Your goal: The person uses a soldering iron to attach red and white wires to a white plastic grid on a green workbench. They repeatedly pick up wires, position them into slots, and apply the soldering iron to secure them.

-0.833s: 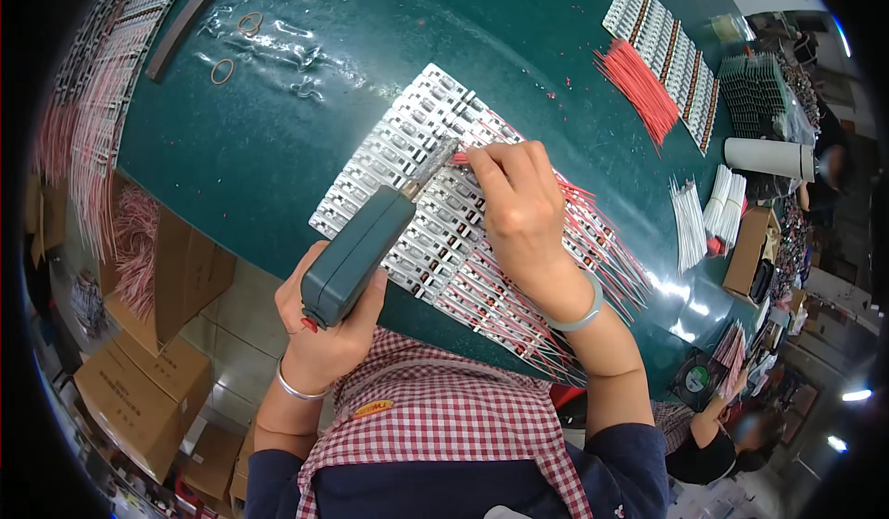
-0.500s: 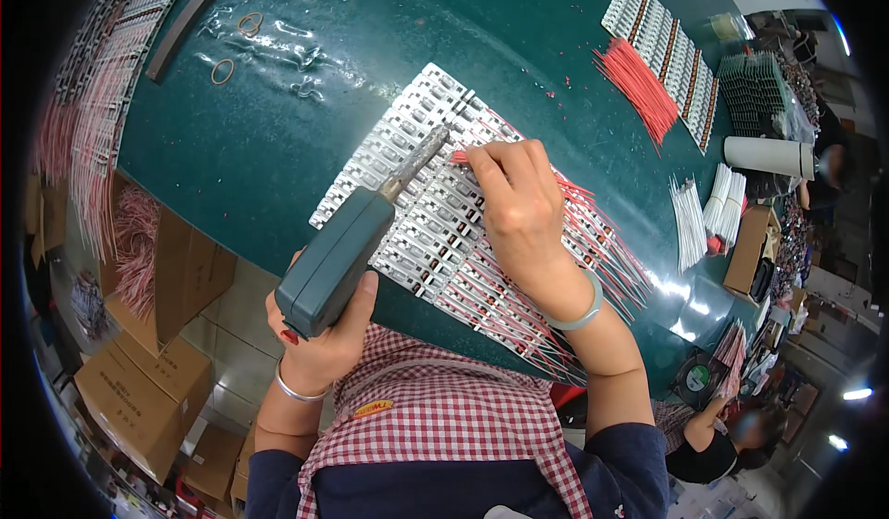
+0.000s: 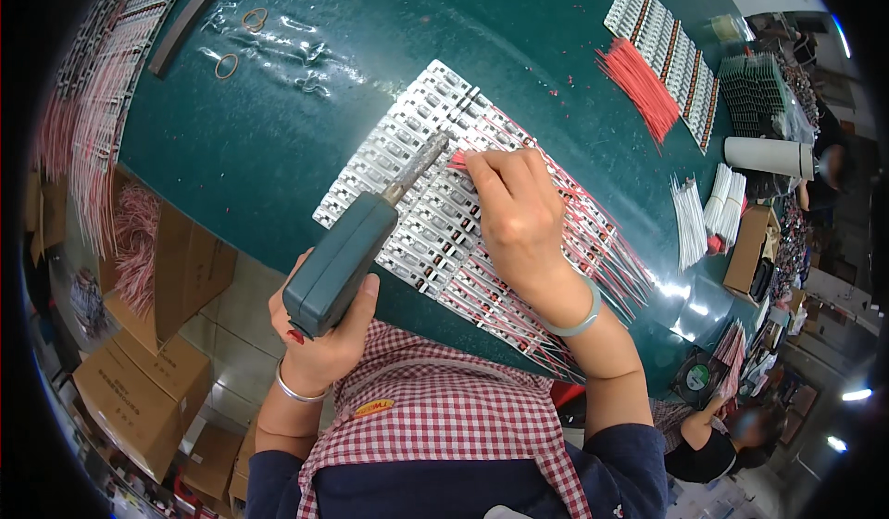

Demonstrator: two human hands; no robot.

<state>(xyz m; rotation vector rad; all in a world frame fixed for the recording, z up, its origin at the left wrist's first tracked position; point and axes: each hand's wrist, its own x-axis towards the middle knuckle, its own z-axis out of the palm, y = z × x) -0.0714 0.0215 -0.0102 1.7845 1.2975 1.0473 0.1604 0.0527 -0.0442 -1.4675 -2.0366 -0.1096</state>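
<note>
Nearest to us we see a red-and-white checked apron [image 3: 444, 426] over dark sleeves. Our left hand [image 3: 319, 334], with a metal bangle [image 3: 298, 394] at the wrist, has its fingers [image 3: 289, 320] wrapped tight round the green grip of a soldering gun [image 3: 341, 260], which hangs past the near edge of the tabletop [image 3: 306, 84]. The gun's metal barrel slants up and to the right, and its tip [image 3: 443, 139] rests over the white circuit strips [image 3: 398, 158].

Our right hand [image 3: 519, 213], wearing a pale green bangle [image 3: 579, 315], lies palm down on the strips. Its fingers [image 3: 482, 162] are pinched together on the end of a red wire [image 3: 458, 160], just beside the tip of the gun. The strips lie side by side as a slanting sheet in the middle of the dark green tabletop, and thin red and white leads [image 3: 611, 250] stick out from under our right hand toward the right edge.

Farther right we see small bundles of white wires [image 3: 690, 223] and a white cylinder [image 3: 769, 156] lying on its side. Farther back lie a bundle of loose red wires [image 3: 639, 84] and, beside it, another row of white strips [image 3: 662, 42]. At the far left lie two rubber bands [image 3: 227, 65] and a long dark bar [image 3: 190, 14]. Cardboard boxes [image 3: 139, 389] stand on the floor at the lower left, and another person [image 3: 713, 436] sits at the lower right.
</note>
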